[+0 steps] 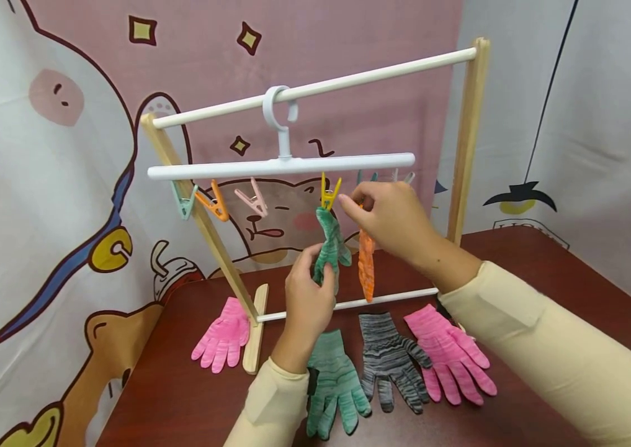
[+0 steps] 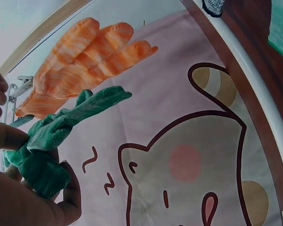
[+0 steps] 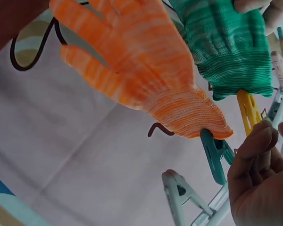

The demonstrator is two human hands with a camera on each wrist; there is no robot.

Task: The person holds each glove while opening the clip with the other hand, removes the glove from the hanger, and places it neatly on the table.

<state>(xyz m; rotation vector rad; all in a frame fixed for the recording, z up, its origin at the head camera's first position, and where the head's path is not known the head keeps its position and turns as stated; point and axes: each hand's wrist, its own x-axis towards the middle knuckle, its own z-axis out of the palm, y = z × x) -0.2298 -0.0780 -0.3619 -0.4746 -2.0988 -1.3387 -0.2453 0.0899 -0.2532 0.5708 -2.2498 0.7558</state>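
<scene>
A green knit glove (image 1: 327, 245) hangs by its cuff from a yellow clothespin (image 1: 329, 192) under the white hanger (image 1: 281, 166). Fingers of my left hand (image 1: 309, 292) pinch the green glove (image 2: 47, 160) from below. Close beside the yellow clothespin (image 3: 248, 113) is my right hand (image 1: 390, 214), its fingers loosely bent; the pin's handles stand spread, not squeezed. To the right an orange glove (image 3: 132, 61) hangs from a teal clothespin (image 3: 216, 157), partly hidden by my right hand in the head view.
Teal (image 1: 183, 200), orange (image 1: 213, 202) and pink (image 1: 252, 197) clothespins hang at the hanger's left. A wooden-post rack (image 1: 468, 136) holds the hanger. On the table (image 1: 181, 397) lie a green glove (image 1: 337, 385), a grey glove (image 1: 390, 357) and pink gloves (image 1: 449, 354) (image 1: 226, 335).
</scene>
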